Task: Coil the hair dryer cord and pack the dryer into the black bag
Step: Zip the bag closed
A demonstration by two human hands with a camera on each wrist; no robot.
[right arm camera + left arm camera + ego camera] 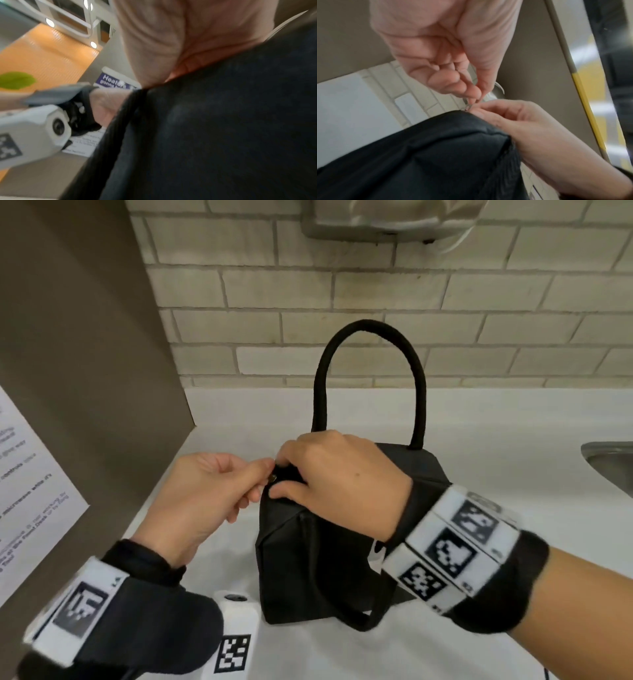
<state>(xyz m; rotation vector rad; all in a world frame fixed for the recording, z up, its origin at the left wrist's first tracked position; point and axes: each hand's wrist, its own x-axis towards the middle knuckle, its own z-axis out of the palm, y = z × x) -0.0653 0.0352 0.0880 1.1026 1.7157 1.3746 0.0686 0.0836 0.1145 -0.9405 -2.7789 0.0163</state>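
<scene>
On a white counter (479, 419), the left hand (205, 498) pinches the small metal zipper pull (273, 478) at the near-left top corner of the upright black bag (308, 559), right hand (342, 474) clamping that corner; dryer unseen.

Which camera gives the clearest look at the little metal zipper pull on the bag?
The left wrist view: the zipper pull sits pinched between fingertips, close up. The head view shows only a small glint; the right wrist view hides it.
</scene>
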